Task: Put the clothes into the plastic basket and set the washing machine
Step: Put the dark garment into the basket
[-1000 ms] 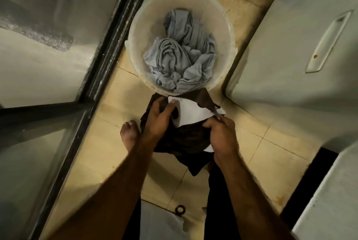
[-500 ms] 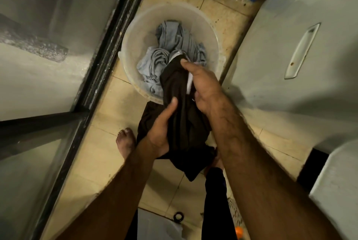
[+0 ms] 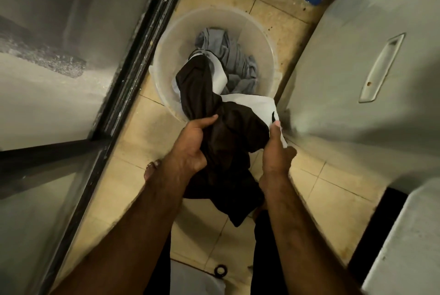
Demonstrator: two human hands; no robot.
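A round translucent plastic basket (image 3: 166, 51) stands on the tiled floor ahead of me. Grey clothes (image 3: 234, 56) lie crumpled inside it. A dark brown and white garment (image 3: 228, 132) hangs over the basket's near rim, its far end lying inside on the grey clothes. My left hand (image 3: 192, 149) grips the garment's dark part just in front of the rim. My right hand (image 3: 275, 154) grips its white edge on the right, thumb up. The garment's lower end dangles between my arms.
A dark-framed glass door (image 3: 123, 94) runs along the left. A pale appliance body with a recessed handle (image 3: 381, 68) fills the right side. My bare foot (image 3: 151, 170) stands on the beige tiles. A small black ring (image 3: 220, 270) lies on the floor near my legs.
My right hand has drawn back from inside the basket to the garment's white edge near the rim. Part of the garment now lies in the basket. My left hand keeps its grip.
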